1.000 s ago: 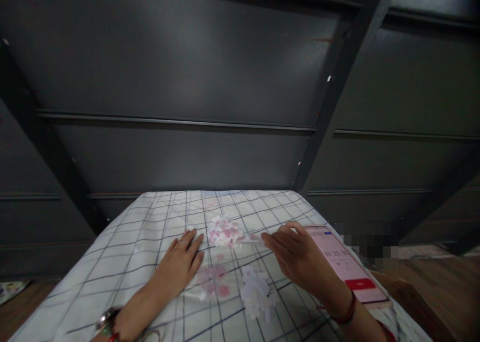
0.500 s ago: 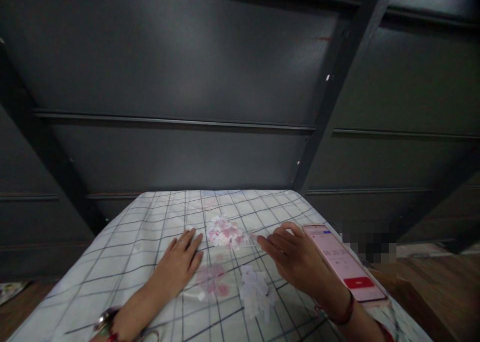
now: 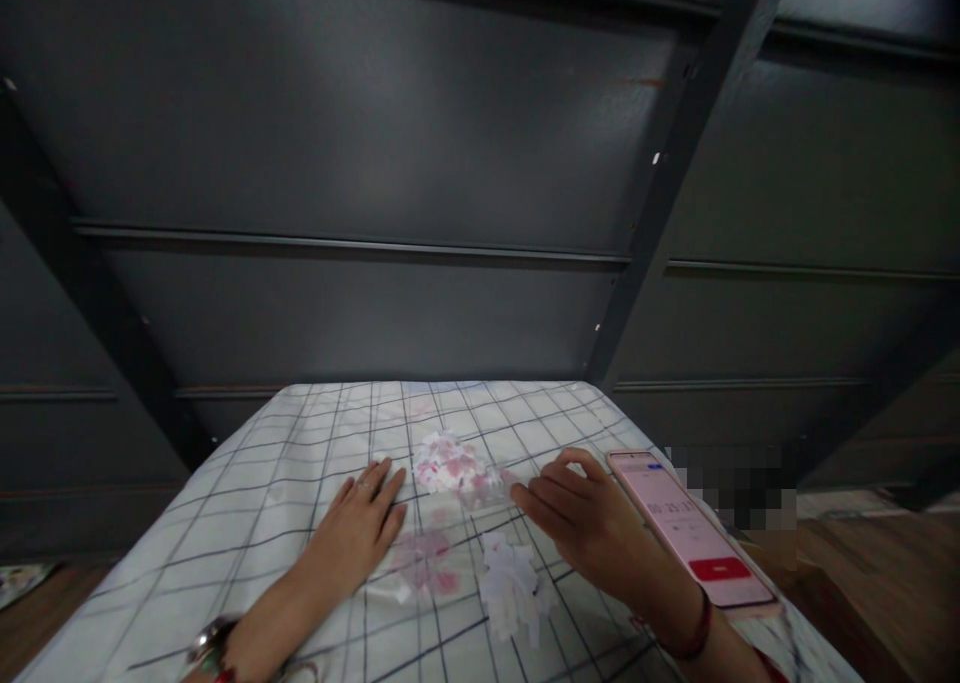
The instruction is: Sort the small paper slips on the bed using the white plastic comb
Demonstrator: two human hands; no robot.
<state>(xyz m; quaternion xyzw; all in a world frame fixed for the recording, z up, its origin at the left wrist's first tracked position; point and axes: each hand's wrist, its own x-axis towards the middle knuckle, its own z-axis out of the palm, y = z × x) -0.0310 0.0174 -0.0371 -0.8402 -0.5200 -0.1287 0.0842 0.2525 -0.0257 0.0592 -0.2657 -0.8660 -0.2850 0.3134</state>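
Note:
My left hand [image 3: 367, 518] lies flat on the checked cloth, palm down, fingers spread and holding nothing. Opposite it, my right hand [image 3: 574, 513] is curled with its fingers drawn together. A see-through, pink-tinted piece [image 3: 504, 479] shows by its fingertips; whether they grip it is unclear. Between the hands sits a heap of small white and pink pieces [image 3: 450, 463]. Closer to me lies a clear film with pink blotches [image 3: 427, 563], right of my left thumb. A pile of white paper-like slips [image 3: 514, 588] lies beside that film, below my right hand.
A phone [image 3: 690, 528] showing a timer lies right of my right hand, near the table's edge. The white checked tablecloth [image 3: 330, 418] reaches a dark metal panel wall [image 3: 375, 308]. A brown box [image 3: 832, 613] stands below on the right.
My right hand has barely shifted, and slightly more of the clear piece shows by its fingertips. My left hand keeps its place.

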